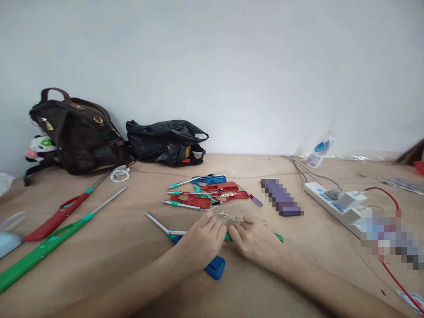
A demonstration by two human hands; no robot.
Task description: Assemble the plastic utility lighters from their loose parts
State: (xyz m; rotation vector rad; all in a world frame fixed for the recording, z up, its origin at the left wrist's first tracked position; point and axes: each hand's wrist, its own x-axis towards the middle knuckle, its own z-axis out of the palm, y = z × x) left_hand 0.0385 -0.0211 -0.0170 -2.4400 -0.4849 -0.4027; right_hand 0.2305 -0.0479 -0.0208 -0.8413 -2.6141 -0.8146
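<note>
Head view, lower centre: the left hand [200,240] and right hand [255,240] lie side by side, fingers curled down, pinning a green-handled long-nozzle lighter [279,238] flat to the wooden counter [132,260]. Only its green end protrudes, lower centre-right. A blue plastic lighter handle [215,267] rests beneath the left hand.

Even soft daylight, faint shadows, edges warped, patches pixelated
</note>
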